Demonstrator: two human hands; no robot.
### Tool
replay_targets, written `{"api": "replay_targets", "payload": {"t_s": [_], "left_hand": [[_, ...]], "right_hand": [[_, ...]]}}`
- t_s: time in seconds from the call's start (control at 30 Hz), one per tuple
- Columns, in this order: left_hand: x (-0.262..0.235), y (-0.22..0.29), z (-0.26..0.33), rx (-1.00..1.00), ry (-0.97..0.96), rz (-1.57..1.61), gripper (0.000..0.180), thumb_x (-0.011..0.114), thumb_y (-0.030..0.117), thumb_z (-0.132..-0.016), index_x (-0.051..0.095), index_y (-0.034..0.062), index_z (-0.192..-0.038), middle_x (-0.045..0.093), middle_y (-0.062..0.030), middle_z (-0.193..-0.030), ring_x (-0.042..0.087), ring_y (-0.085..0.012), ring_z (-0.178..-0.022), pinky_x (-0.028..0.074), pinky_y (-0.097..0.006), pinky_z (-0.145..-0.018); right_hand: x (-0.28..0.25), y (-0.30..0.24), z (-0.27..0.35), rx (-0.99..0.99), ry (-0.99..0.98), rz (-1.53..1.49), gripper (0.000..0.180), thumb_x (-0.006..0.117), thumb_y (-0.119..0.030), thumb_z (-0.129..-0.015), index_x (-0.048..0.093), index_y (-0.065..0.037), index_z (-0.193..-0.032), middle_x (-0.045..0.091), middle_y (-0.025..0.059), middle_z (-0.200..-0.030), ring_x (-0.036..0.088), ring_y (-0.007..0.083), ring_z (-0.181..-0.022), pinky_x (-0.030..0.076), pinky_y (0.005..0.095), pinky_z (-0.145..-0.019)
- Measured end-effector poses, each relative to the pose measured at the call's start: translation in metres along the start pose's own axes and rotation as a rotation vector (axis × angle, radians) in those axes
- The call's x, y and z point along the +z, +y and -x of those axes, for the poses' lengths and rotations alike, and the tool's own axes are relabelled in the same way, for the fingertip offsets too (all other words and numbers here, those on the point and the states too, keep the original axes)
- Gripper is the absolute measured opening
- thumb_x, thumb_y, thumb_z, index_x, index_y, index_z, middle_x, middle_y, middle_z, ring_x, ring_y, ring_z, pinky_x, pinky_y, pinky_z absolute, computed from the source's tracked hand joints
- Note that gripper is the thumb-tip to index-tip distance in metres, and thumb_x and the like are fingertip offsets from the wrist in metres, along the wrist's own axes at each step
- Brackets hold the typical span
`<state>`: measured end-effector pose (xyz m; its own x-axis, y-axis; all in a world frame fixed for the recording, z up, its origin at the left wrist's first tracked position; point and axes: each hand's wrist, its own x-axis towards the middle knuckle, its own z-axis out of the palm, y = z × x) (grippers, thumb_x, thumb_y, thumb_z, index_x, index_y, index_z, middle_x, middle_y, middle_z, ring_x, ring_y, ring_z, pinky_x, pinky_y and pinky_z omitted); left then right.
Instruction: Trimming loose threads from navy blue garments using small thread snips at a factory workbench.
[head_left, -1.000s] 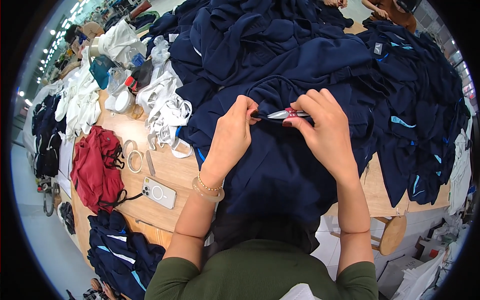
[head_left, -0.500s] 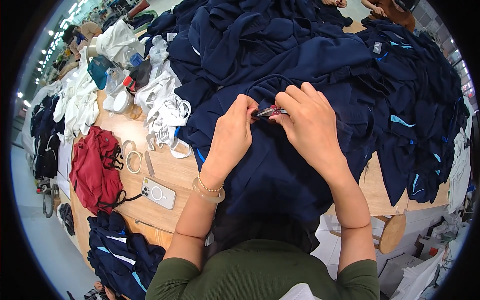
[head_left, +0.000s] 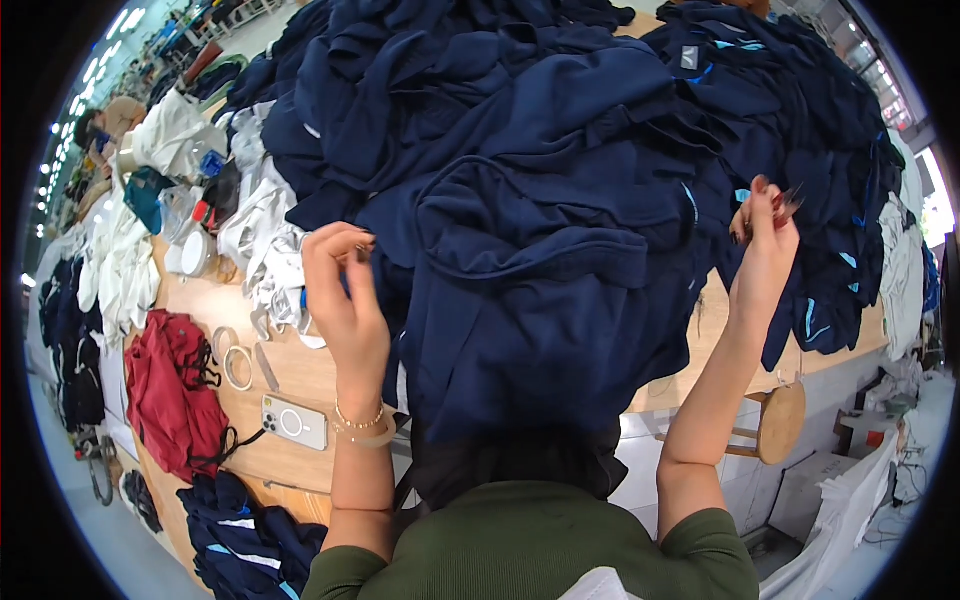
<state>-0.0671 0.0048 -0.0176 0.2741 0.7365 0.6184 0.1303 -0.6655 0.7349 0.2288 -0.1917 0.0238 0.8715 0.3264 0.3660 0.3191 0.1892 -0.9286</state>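
Note:
A dark navy garment (head_left: 540, 330) lies in front of me on the table's near edge and my lap, its ribbed opening forming a loop at the top. Neither hand touches it. To its left, my left hand (head_left: 345, 290) is raised with fingers loosely bent and the thumb close to their tips; I see nothing in it. On the far right, my right hand (head_left: 765, 235) holds small thread snips (head_left: 787, 207), red at the handle, blades pointing up and right. Part of the snips is hidden by the fingers.
A heap of navy garments (head_left: 480, 90) covers the table's back and right. On the left are white cloth pieces (head_left: 265, 240), a red bag (head_left: 175, 390), a phone (head_left: 294, 422), two rings (head_left: 238, 367) and a white jar (head_left: 198, 253). A round stool (head_left: 782, 424) stands at right.
My hands were together over the garment, with the snips between them. They have parted: left hand to the left, off the cloth; right hand far right with the snips. The view has shifted.

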Motion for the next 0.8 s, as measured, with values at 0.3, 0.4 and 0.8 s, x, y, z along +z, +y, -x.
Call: {"api": "replay_targets", "payload": {"t_s": [0.3, 0.4, 0.8], "left_hand": [[0.055, 0.029, 0.010, 0.449, -0.511, -0.354, 0.026, 0.070, 0.008, -0.075, 0.064, 0.0108, -0.100, 0.058, -0.0031, -0.098, 0.055, -0.0245, -0.096, 0.035, -0.042, -0.093], [0.037, 0.019, -0.002, 0.482, -0.418, -0.282, 0.026, 0.065, -0.003, -0.061, 0.067, 0.0073, -0.084, 0.054, -0.0054, -0.086, 0.053, -0.0239, -0.081, 0.042, -0.036, -0.076], [0.014, 0.023, 0.021, 0.246, -0.511, -0.452, 0.058, 0.059, -0.006, -0.058, 0.062, 0.0115, -0.113, 0.050, -0.0098, -0.121, 0.047, -0.0309, -0.116, 0.034, -0.042, -0.098]], "right_hand": [[-0.003, 0.001, 0.038, 0.104, -0.697, 0.646, 0.031, 0.072, -0.010, -0.082, 0.066, -0.008, -0.112, 0.057, 0.0057, -0.067, 0.055, 0.0130, -0.062, 0.045, 0.0253, -0.062], [0.002, -0.006, 0.041, 0.076, -0.593, 0.846, 0.024, 0.071, -0.013, -0.083, 0.066, -0.007, -0.106, 0.054, 0.0102, -0.065, 0.053, 0.0215, -0.057, 0.043, 0.0309, -0.059], [-0.006, 0.017, 0.063, 0.220, -0.126, 0.350, 0.037, 0.068, -0.027, -0.091, 0.055, 0.000, -0.070, 0.044, -0.0048, -0.057, 0.036, 0.0037, -0.056, 0.028, 0.0224, -0.050]]}}
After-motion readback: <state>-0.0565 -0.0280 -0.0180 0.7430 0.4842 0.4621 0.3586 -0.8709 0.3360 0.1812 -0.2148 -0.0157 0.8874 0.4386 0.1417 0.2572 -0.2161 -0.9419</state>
